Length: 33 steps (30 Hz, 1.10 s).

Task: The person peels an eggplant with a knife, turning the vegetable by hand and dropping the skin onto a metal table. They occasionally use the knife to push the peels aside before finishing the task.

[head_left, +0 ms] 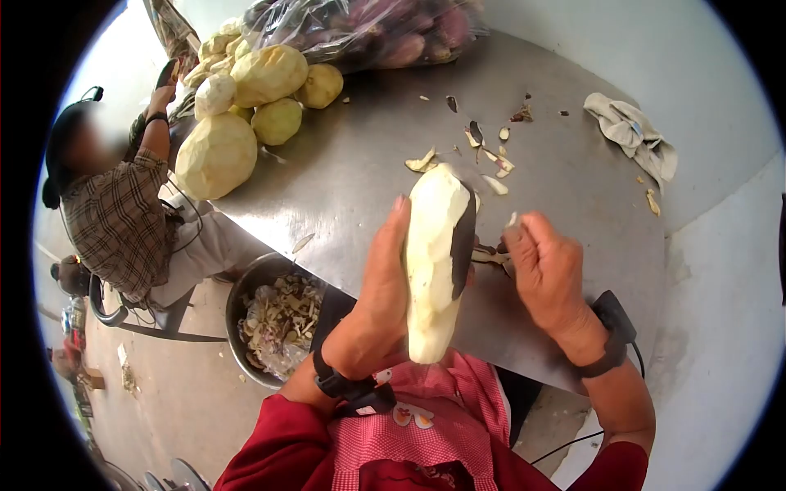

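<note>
My left hand (378,282) is wrapped around a long sweet potato (431,270), raised upright in front of my apron. Its flesh is pale yellow, and a strip of dark skin runs down its upper right side. To the right of it, my right hand (550,270) is closed, thumb against the bent fingers. A small pale bit shows at the fingertips. Something narrow and dark (490,255) shows between this hand and the sweet potato; I cannot tell what the fingers hold. Peel scraps (495,159) lie on the metal table (360,164) beyond.
Peeled sweet potatoes (217,155) are piled at the table's left edge, beside a clear bag (393,33) of purple-skinned ones. A crumpled cloth (630,135) lies far right. Below the left edge stands a metal bowl (237,335) of peelings. A seated person (123,213) is at left.
</note>
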### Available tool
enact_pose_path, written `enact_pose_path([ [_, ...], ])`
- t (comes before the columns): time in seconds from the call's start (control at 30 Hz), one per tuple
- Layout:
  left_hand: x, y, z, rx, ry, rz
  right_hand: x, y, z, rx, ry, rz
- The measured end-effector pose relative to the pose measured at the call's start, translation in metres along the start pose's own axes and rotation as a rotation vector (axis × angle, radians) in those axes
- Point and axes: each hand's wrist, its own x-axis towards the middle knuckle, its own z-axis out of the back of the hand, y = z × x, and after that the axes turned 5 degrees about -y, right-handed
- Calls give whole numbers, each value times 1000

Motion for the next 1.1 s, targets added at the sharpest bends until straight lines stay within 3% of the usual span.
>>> enact_pose_path([
  [0.1,0,1,-1,27,-5,-17,5,-10,5,111,5,-94],
  [0.23,4,3,4,17,19,-36,2,5,13,308,99,-47],
  [0.33,4,3,1,13,26,-45,-2,4,8,302,110,53],
  [0.67,3,2,5,35,48,-20,3,-10,6,158,92,35],
  [0.73,3,2,10,50,78,-13,11,-25,0,204,8,-173],
  [0.83,1,1,7,101,21,-24,16,-19,11,257,28,-293],
  [1.1,5,-4,-3,-139,68,34,9,-13,13,418,65,-299],
])
